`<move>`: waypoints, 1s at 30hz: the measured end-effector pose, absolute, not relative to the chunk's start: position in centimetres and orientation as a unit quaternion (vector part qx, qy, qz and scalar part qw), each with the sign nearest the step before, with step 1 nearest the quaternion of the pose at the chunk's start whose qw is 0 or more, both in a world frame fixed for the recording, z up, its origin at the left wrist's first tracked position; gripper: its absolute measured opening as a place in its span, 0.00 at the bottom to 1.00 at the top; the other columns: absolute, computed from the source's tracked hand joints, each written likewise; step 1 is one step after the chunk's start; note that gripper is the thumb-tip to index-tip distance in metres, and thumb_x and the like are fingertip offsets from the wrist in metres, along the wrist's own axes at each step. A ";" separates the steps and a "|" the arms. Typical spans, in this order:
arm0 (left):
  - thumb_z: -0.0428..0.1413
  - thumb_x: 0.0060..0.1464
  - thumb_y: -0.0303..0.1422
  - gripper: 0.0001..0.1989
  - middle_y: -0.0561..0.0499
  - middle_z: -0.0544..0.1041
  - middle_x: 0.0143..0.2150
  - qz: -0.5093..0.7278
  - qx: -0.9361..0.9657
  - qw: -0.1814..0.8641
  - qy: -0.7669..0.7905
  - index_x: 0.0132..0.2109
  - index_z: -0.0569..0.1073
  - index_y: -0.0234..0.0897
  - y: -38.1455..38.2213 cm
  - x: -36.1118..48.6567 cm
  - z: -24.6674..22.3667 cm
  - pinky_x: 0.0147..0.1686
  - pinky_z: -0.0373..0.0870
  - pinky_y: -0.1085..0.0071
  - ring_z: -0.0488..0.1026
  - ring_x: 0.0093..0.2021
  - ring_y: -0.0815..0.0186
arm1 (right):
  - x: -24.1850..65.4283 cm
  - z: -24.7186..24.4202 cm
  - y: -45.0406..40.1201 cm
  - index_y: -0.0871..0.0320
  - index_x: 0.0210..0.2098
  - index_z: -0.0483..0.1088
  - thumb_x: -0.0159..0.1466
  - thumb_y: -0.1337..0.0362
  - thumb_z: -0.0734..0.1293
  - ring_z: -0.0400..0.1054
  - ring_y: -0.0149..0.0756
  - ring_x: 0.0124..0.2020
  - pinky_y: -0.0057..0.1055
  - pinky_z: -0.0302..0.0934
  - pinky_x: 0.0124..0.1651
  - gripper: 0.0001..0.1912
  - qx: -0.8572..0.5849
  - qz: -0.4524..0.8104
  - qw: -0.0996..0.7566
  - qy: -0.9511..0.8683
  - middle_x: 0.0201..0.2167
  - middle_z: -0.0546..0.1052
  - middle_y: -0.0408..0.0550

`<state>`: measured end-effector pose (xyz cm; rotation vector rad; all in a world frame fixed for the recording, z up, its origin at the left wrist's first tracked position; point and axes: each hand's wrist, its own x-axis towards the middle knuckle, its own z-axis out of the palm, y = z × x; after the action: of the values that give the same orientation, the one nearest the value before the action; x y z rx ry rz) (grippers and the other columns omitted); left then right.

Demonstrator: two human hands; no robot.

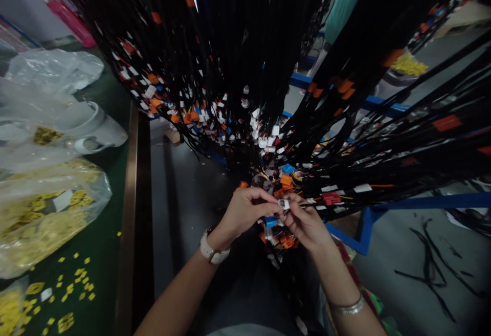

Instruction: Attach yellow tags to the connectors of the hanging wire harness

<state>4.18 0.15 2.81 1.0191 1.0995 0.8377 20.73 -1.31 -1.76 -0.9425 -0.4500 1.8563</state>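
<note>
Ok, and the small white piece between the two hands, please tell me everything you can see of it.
The small white piece looks like a boxy plastic connector, with a darker area on its visible face. The left hand pinches one end and the fingers of the right hand hold the other, near orange connectors. Finer details are too small to tell.

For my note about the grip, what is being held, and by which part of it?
A small white connector: the left hand pinches one end by fingertips, the right hand the opposite end.
</note>
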 end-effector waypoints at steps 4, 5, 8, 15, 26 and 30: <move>0.62 0.45 0.34 0.10 0.50 0.79 0.27 0.353 0.454 0.662 0.482 0.35 0.78 0.33 0.1 4.3 2.8 0.30 0.71 0.74 0.74 0.26 0.69 | 20.9 -1.9 -1.3 0.56 0.33 0.74 0.51 0.62 0.74 0.70 0.29 0.25 0.24 0.67 0.30 0.10 -0.380 0.773 0.478 -0.174 0.27 0.76 0.43; 0.61 0.46 0.33 0.09 0.50 0.79 0.28 0.348 0.459 0.660 0.482 0.36 0.77 0.33 0.1 4.4 2.9 0.31 0.72 0.74 0.75 0.27 0.69 | 20.9 -2.0 -1.3 0.57 0.33 0.74 0.51 0.63 0.74 0.70 0.28 0.25 0.24 0.67 0.30 0.11 -0.379 0.774 0.479 -0.168 0.27 0.76 0.43; 0.58 0.50 0.32 0.08 0.49 0.79 0.30 0.342 0.489 0.632 0.494 0.37 0.77 0.32 0.1 4.5 3.3 0.32 0.71 0.75 0.75 0.29 0.68 | 20.9 -2.0 -1.3 0.57 0.33 0.74 0.50 0.63 0.75 0.69 0.28 0.24 0.23 0.67 0.29 0.12 -0.382 0.771 0.487 -0.151 0.27 0.76 0.42; 0.57 0.50 0.29 0.04 0.49 0.77 0.35 0.359 0.602 0.502 0.506 0.33 0.77 0.35 -0.2 5.0 3.5 0.37 0.68 0.75 0.73 0.37 0.67 | 20.9 -2.1 -1.4 0.57 0.31 0.74 0.51 0.63 0.75 0.69 0.26 0.24 0.21 0.67 0.29 0.10 -0.379 0.771 0.490 -0.150 0.26 0.76 0.42; 0.60 0.48 0.29 0.03 0.49 0.76 0.33 0.381 0.586 0.515 0.496 0.32 0.78 0.35 -0.3 5.2 2.8 0.36 0.67 0.74 0.72 0.35 0.68 | 20.9 -2.0 -1.3 0.59 0.31 0.75 0.45 0.63 0.77 0.70 0.25 0.23 0.20 0.68 0.29 0.14 -0.386 0.773 0.486 -0.128 0.26 0.77 0.42; 0.59 0.48 0.30 0.04 0.49 0.76 0.33 0.374 0.589 0.523 0.489 0.32 0.78 0.35 -0.3 5.0 2.7 0.37 0.67 0.75 0.72 0.36 0.68 | 21.0 -2.3 -1.4 0.58 0.31 0.75 0.45 0.64 0.78 0.71 0.26 0.24 0.21 0.69 0.30 0.14 -0.395 0.768 0.488 -0.129 0.26 0.77 0.42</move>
<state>5.04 -0.31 2.71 1.4099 1.1712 0.8954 21.02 -1.35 -2.29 -0.9592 -0.3127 1.8672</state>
